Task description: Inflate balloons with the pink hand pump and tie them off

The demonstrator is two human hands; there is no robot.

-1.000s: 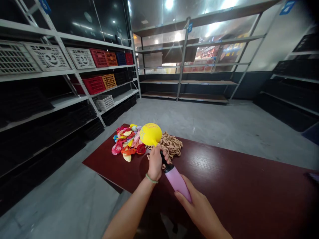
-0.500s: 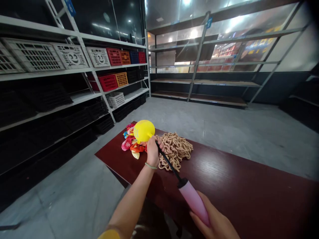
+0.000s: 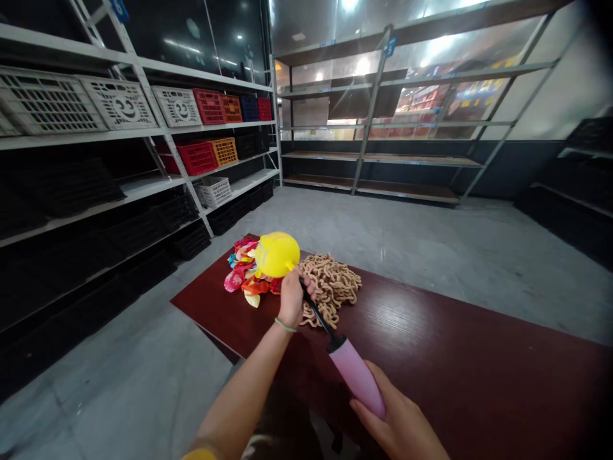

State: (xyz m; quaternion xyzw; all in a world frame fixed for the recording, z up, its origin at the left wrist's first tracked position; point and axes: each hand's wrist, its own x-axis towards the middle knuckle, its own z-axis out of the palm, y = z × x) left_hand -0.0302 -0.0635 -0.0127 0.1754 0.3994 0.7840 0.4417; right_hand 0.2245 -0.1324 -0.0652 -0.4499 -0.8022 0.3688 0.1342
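A partly inflated yellow balloon (image 3: 278, 254) sits at the black end of a hand balloon pump (image 3: 357, 375) with a pink barrel. My left hand (image 3: 292, 297) is closed around the balloon's neck and the pump's black end; the joint itself is hidden by the fingers. Lower right, my right hand (image 3: 400, 418) grips the pink barrel. Several deflated, colourful balloons (image 3: 236, 279) lie in a pile behind and left of my left hand. Just right of that hand is a heap of tan, rope-like strands (image 3: 330, 287).
The dark red-brown table (image 3: 421, 358) runs off to the right. White shelving (image 3: 167, 131) with white, red, orange and black crates (image 3: 196, 156) lines the left. A grey rack (image 3: 366, 128) stands at the back, across the grey floor (image 3: 383, 230).
The pink barrel has moved closer to my left hand, and less black rod shows between them. The yellow balloon looks slightly bigger. The whole view has shifted a little.
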